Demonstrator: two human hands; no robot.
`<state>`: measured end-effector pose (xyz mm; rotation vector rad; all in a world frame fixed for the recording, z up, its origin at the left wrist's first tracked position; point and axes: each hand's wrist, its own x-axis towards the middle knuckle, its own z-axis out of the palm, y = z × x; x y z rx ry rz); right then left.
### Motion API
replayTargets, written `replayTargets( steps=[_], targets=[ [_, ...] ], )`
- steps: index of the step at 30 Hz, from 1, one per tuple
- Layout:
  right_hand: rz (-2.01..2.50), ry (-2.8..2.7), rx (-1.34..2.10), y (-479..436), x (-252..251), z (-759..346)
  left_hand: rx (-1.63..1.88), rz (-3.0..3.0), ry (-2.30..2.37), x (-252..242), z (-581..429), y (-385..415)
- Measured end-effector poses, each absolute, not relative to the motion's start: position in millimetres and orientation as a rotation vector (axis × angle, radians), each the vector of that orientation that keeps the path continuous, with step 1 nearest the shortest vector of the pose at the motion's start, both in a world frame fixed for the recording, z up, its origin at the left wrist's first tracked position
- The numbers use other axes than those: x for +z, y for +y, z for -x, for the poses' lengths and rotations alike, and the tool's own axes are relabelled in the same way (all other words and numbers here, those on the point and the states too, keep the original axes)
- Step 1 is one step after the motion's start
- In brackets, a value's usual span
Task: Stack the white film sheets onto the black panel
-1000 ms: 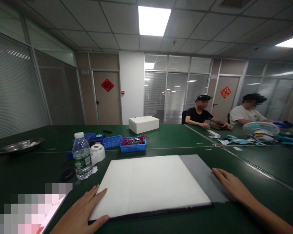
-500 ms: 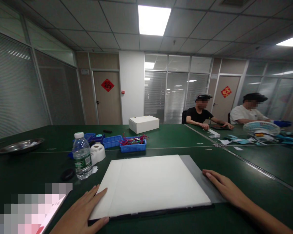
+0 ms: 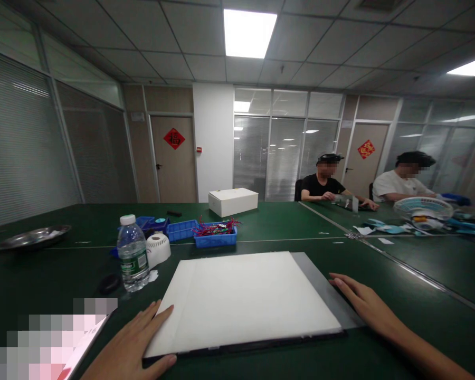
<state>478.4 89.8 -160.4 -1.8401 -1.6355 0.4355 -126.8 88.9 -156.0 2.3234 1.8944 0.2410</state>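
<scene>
A flat white panel (image 3: 245, 301) with a dark lower edge lies on the green table in front of me. From under its right side sticks out a translucent grey sheet (image 3: 328, 295). My left hand (image 3: 132, 338) rests at the panel's left edge, fingers spread, one fingertip on the white surface and the thumb by the near corner. At the other side, my right hand (image 3: 362, 298) lies with fingers stretched out beside the grey sheet's right edge. Whether its fingertips press on the sheet is hard to see.
Left of the panel stand a water bottle (image 3: 133, 256) and a white vented part (image 3: 158, 249). Behind are a blue bin (image 3: 216, 241) of wires and a white box (image 3: 233, 202). A metal tray (image 3: 34, 237) sits far left. Two people work at the far right, near a fan (image 3: 423, 211).
The grey sheet's exposed strip has become slightly narrower, its outer edge shifting left. My hands have barely moved. The co-worker in black has lifted a pale item off the table.
</scene>
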Motion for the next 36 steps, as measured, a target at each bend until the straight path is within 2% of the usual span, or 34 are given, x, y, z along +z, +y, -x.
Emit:
replayTargets(
  steps=[25,36],
  targets=[
    [1.708,-1.787,0.602,75,-152,-437,0.267,-2.326,1.894,-158,128,91],
    [1.69,-1.943,0.331,71,-162,-438,0.326,-2.354,1.871,-164,132,94]
  ],
)
